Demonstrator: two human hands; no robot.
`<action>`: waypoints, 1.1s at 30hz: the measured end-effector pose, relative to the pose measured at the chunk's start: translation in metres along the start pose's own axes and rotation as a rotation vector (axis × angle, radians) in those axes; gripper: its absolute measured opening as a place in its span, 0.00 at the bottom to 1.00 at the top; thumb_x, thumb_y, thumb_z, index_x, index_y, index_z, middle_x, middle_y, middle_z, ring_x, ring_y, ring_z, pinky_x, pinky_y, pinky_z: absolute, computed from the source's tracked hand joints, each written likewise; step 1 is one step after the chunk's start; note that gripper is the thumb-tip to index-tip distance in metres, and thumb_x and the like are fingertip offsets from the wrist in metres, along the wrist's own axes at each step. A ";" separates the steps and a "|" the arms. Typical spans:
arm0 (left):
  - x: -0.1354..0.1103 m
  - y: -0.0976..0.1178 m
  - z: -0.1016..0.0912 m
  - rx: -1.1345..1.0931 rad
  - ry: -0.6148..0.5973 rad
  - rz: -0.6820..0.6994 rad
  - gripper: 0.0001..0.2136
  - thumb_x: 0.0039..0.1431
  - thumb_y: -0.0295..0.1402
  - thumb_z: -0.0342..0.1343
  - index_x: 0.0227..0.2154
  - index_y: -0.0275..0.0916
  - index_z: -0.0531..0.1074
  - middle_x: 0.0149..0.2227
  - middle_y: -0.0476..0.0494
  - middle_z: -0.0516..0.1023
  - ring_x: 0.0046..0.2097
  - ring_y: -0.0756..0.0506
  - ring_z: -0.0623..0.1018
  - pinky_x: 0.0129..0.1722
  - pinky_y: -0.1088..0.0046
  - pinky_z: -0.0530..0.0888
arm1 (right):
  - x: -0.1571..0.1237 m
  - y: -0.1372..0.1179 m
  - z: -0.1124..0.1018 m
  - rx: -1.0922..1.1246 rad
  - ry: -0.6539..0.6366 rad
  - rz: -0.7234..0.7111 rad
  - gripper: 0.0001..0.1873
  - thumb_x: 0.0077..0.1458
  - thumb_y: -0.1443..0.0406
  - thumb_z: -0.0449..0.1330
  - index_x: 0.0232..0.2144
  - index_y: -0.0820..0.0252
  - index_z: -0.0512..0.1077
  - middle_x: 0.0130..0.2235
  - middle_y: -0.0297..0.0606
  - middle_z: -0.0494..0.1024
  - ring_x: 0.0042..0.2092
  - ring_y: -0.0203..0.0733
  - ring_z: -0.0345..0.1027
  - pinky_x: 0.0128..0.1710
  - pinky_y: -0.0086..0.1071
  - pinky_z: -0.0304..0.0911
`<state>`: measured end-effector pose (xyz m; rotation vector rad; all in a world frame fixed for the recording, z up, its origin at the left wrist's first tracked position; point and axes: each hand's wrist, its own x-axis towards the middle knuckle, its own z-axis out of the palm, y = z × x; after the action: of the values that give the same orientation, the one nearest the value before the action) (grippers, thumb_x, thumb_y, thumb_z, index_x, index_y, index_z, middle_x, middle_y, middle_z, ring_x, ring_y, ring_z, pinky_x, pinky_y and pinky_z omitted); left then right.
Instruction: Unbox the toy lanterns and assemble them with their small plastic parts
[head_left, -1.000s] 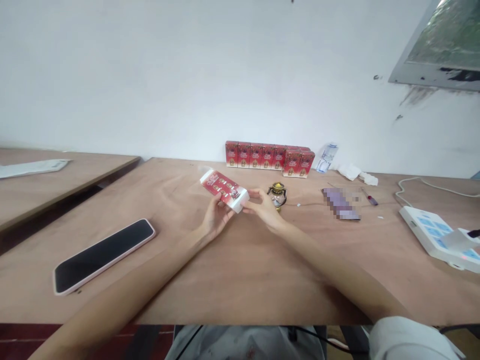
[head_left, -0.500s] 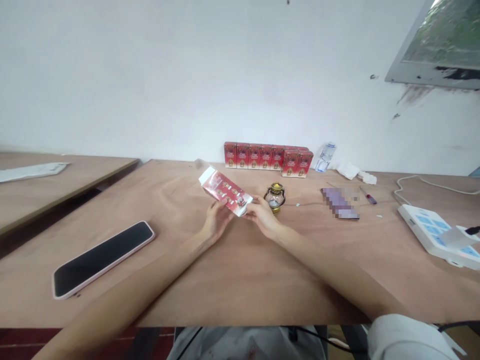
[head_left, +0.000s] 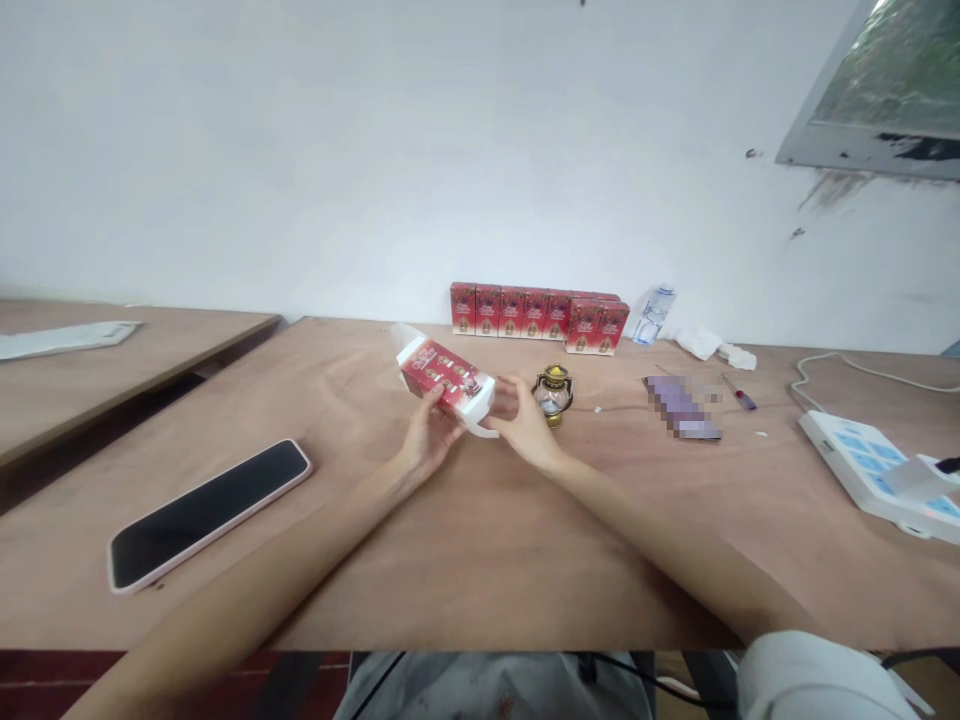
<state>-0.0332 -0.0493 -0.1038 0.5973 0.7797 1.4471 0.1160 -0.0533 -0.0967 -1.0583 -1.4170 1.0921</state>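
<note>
A small red printed carton (head_left: 442, 375) is held tilted above the table, its white end flaps folded outward at both ends. My left hand (head_left: 429, 432) grips it from below and the near side, thumb on the printed face. At the carton's right end, my right hand (head_left: 527, 425) has its fingers apart beside the white flaps; whether a fingertip touches a flap is hard to tell. Just right of that hand, a small gold-and-black lantern (head_left: 553, 397) with a clear globe stands upright on the table.
Several red boxes (head_left: 512, 312) stand in a row by the wall, near a clear plastic bottle (head_left: 654, 314) and crumpled tissue (head_left: 697, 342). A phone (head_left: 210, 515) lies at left. A purple packet (head_left: 681, 407), a screwdriver (head_left: 741, 394) and a power strip (head_left: 862, 465) are at right.
The carton has turned slightly in my left hand, and its right-end flaps now spread outward. My right hand's fingers have moved apart from their hold on that end.
</note>
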 end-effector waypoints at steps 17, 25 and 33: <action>0.005 0.007 0.003 -0.115 -0.037 -0.020 0.10 0.56 0.38 0.55 0.36 0.38 0.73 0.37 0.46 0.79 0.39 0.45 0.78 0.36 0.72 0.76 | 0.004 -0.011 -0.017 -0.331 -0.225 -0.353 0.19 0.54 0.66 0.51 0.49 0.55 0.66 0.44 0.37 0.76 0.41 0.42 0.70 0.44 0.36 0.63; 0.008 0.012 0.000 0.004 0.066 0.046 0.07 0.46 0.22 0.61 0.30 0.35 0.73 0.30 0.46 0.80 0.31 0.48 0.79 0.36 0.72 0.78 | 0.006 -0.015 -0.010 0.281 -0.332 0.084 0.17 0.42 0.62 0.62 0.38 0.56 0.69 0.33 0.31 0.77 0.33 0.37 0.70 0.33 0.29 0.65; 0.000 0.007 0.001 0.160 -0.028 0.021 0.11 0.39 0.24 0.66 0.29 0.34 0.74 0.29 0.44 0.80 0.28 0.47 0.79 0.33 0.69 0.79 | 0.003 -0.003 -0.002 0.302 -0.156 0.063 0.20 0.34 0.54 0.68 0.29 0.61 0.72 0.27 0.32 0.78 0.28 0.38 0.70 0.33 0.33 0.65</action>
<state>-0.0366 -0.0492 -0.0974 0.7481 0.8751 1.4009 0.1176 -0.0503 -0.0931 -0.8184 -1.2947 1.4100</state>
